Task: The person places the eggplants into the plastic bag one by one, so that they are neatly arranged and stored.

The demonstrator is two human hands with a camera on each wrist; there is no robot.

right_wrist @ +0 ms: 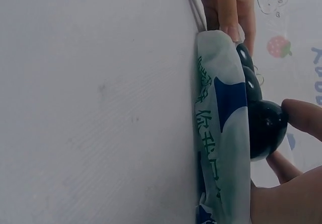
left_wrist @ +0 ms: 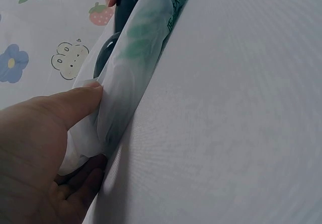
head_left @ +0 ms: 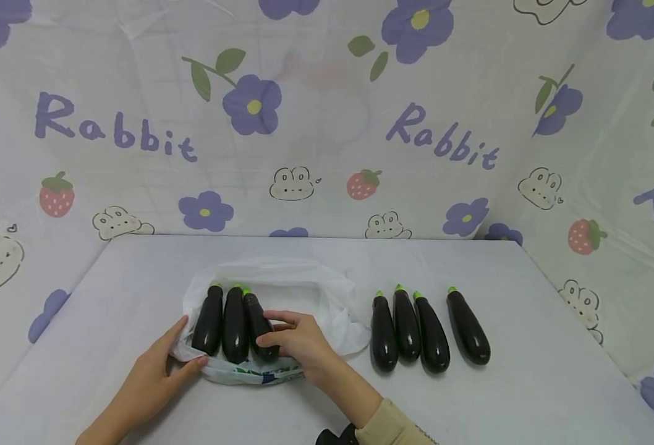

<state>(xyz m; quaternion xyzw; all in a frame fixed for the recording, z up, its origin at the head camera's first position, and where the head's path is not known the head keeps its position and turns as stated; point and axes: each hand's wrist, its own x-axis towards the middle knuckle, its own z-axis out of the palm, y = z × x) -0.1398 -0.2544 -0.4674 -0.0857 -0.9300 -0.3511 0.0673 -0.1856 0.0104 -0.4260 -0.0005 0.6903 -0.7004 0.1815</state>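
A white plastic bag (head_left: 338, 309) with green and blue print lies spread on the table. Inside it, side by side, are three dark eggplants with green stem ends: a left one (head_left: 209, 321), a middle one (head_left: 235, 327) and a right one (head_left: 256, 318). My right hand (head_left: 305, 343) grips the right eggplant between thumb and fingers; its rounded end (right_wrist: 267, 128) shows in the right wrist view. At the bag's left edge, my left hand (head_left: 151, 380) pinches the plastic, thumb (left_wrist: 83, 103) on top and fingers underneath. The bag's front side partly hides the eggplants in both wrist views.
To the right of the bag, several more eggplants lie on the white table (head_left: 527, 383): three close together (head_left: 408, 327) and one apart (head_left: 468, 327). Dark rounded objects (head_left: 335, 436) show at the bottom edge by my right sleeve. A printed cloth (head_left: 327, 123) hangs behind.
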